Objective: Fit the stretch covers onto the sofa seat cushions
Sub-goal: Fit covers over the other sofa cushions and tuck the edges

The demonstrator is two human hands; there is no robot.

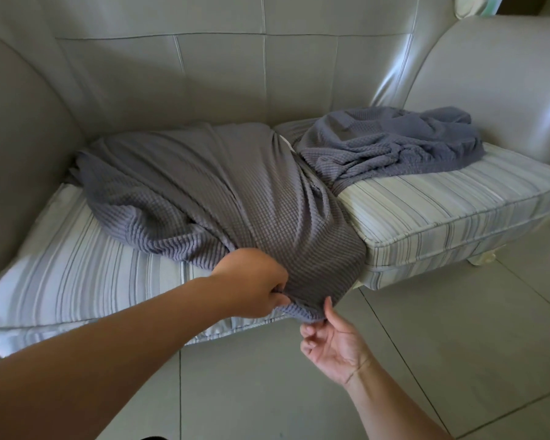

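Observation:
A grey waffle-knit stretch cover [223, 192] lies stretched diagonally over the left striped seat cushion [77, 274], from the back left corner to the front right corner. My left hand [251, 284] grips the cover's front edge at that front corner. My right hand [329, 338], palm up, pinches the same hem from below, just to the right. A second grey cover [391, 144] lies crumpled on the back of the right striped cushion [451, 211].
The pale leather sofa has a tall backrest [219, 74] and two bulky armrests, one on the left [19, 147] and one on the right [505, 84]. Grey floor tiles [458, 344] spread in front. A sofa foot [483, 258] shows under the right cushion.

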